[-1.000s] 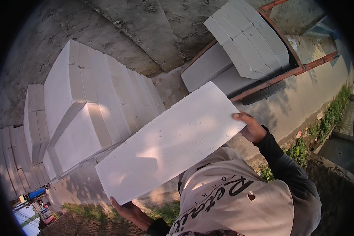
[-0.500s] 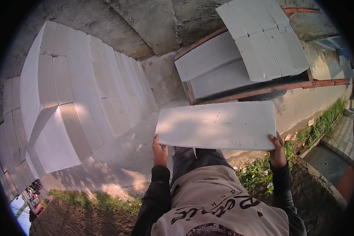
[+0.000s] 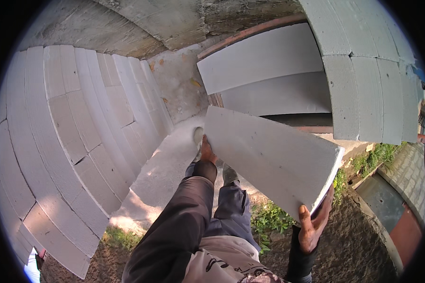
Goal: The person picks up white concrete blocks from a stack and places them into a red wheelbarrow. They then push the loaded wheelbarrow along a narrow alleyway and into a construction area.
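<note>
A flat, pale grey lightweight concrete block point(image 3: 269, 158) is held out in front of my legs, its left end farther away and its right end nearer to me. My left hand point(image 3: 207, 150) grips the block's far left end, the fingers partly hidden by it. At the near right corner my right hand point(image 3: 312, 225) is closed on the edge, thumb on the top face and fingers wrapped round the side. Beyond the held block, similar blocks point(image 3: 264, 56) lie in a reddish-framed cart or trolley point(image 3: 250, 35).
A tall stack of pale blocks point(image 3: 71, 127) stands on the left. More blocks point(image 3: 363, 75) are stacked on the right part of the cart. A rough concrete wall point(image 3: 151, 21) runs along the back. Green plants point(image 3: 269, 219) and dark soil point(image 3: 359, 236) lie near my right side.
The block has turned from nearly level across my body to slanting, its right end now nearer me. My hands turned with it. The stacks and cart appear closer, and my legs show a step.
</note>
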Motion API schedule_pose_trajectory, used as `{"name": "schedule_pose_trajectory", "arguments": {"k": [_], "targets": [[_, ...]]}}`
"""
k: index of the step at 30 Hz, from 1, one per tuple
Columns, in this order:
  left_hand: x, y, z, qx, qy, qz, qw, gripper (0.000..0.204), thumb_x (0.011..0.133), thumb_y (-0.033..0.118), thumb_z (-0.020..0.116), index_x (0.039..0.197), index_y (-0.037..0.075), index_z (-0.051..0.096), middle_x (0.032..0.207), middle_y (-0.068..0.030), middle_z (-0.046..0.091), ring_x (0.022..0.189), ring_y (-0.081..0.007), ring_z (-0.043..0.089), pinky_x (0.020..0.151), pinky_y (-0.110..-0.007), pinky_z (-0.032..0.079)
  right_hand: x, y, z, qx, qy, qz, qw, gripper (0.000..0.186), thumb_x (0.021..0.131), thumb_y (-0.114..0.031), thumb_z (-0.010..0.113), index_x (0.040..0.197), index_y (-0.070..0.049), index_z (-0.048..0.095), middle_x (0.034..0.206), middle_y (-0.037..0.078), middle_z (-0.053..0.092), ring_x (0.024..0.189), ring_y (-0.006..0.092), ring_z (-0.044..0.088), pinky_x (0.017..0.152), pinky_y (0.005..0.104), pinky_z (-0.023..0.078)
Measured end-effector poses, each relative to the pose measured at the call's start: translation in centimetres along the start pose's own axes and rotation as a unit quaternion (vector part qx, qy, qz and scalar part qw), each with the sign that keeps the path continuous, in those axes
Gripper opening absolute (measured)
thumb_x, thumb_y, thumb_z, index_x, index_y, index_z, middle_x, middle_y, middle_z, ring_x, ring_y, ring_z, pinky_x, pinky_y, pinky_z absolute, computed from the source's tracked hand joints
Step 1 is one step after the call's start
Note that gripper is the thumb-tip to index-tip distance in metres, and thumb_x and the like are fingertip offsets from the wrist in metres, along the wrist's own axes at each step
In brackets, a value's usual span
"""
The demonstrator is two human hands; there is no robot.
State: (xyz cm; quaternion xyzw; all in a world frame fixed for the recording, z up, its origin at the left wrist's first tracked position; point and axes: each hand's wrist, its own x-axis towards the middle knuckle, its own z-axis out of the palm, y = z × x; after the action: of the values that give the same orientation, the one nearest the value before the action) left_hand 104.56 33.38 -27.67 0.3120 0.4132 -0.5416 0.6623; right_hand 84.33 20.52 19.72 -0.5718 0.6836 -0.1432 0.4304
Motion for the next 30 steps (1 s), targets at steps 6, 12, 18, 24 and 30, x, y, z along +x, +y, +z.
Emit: {"name": "schedule_pose_trajectory", "arguments": {"k": [6, 12, 18, 24, 30], "targets": [[6.0, -2.9, 3.3, 0.012, 0.027, -0.020, 0.999, 0.056, 0.110, 0.045, 0.037, 0.149, 0.005, 0.043, 0.148, -0.0126, 0.050, 0.135, -0.0310, 0.049, 0.111, -0.045, 0.044, 3.9, -1.0, 5.2, 0.028, 0.014, 0.001, 0.999, 0.112, 0.081, -0.037, 0.082, 0.162, 0.002, 0.015, 0.164, 0.029, 0.020, 0.152, 0.0396, 0.022, 0.123, 0.0530, 0.020], [8.1, -5.3, 4.1, -0.073, 0.049, -0.019, 0.996, 0.051, 0.108, 0.033, 0.050, 0.146, 0.000, 0.043, 0.147, -0.0139, 0.049, 0.135, -0.0282, 0.049, 0.111, -0.041, 0.045, 10.9, 1.4, 7.1, -0.151, -0.082, -0.119, 0.978, 0.107, 0.086, -0.038, 0.078, 0.161, 0.003, 0.014, 0.155, 0.032, 0.031, 0.142, 0.0434, 0.039, 0.113, 0.0531, 0.038], [5.2, -6.1, 9.8, 0.323, 0.096, 0.074, 0.938, 0.077, 0.105, 0.054, 0.046, 0.156, 0.000, 0.030, 0.160, -0.0231, 0.031, 0.149, -0.0361, 0.031, 0.122, -0.045, 0.027, 15.1, 0.1, 7.2, -0.181, -0.082, -0.142, 0.970, 0.102, 0.088, -0.032, 0.077, 0.161, 0.001, 0.015, 0.133, 0.032, 0.046, 0.123, 0.0426, 0.058, 0.095, 0.0496, 0.055], [-5.0, -7.3, 24.4, 0.550, -0.044, 0.270, 0.789, 0.090, 0.102, 0.066, 0.041, 0.163, 0.005, 0.015, 0.166, -0.0323, 0.006, 0.155, -0.0473, 0.006, 0.123, -0.057, 0.015, 16.5, 1.0, 6.8, -0.173, -0.046, -0.139, 0.974, 0.102, 0.089, -0.044, 0.075, 0.161, 0.001, 0.018, 0.128, 0.031, 0.049, 0.112, 0.0385, 0.060, 0.090, 0.0504, 0.054], [-4.6, -9.5, 25.8, 0.627, -0.029, 0.309, 0.715, 0.085, 0.103, 0.063, 0.039, 0.164, 0.009, 0.013, 0.165, -0.0330, 0.005, 0.153, -0.0530, 0.004, 0.120, -0.065, 0.009, 17.1, 1.4, 7.3, -0.175, -0.024, -0.104, 0.979, 0.093, 0.096, -0.051, 0.063, 0.161, 0.000, 0.022, 0.133, 0.030, 0.044, 0.123, 0.0396, 0.051, 0.098, 0.0502, 0.049]]}}
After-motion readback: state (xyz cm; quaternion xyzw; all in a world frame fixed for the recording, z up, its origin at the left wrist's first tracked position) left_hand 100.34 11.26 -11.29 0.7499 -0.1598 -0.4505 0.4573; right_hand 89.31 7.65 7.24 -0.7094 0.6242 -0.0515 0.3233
